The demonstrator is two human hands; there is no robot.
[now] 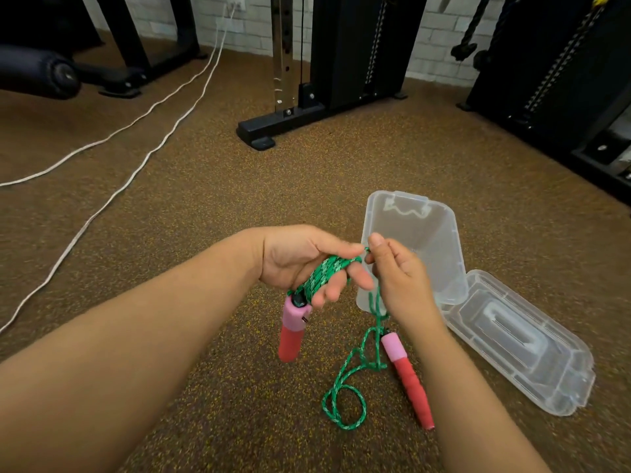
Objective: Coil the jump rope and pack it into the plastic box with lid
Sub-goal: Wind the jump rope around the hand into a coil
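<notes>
The green jump rope is wound in several turns around the fingers of my left hand. One pink and red handle hangs below that hand. My right hand pinches a strand of the rope just right of the coil. Loose rope trails down to the floor in loops. The second pink and red handle lies on the floor under my right wrist. The clear plastic box stands open just behind my right hand, and its clear lid lies flat on the floor to the right.
Brown speckled floor all around. Two white cables run across the floor at left. A black gym machine base stands ahead, a black rack at right, and a padded roller at far left.
</notes>
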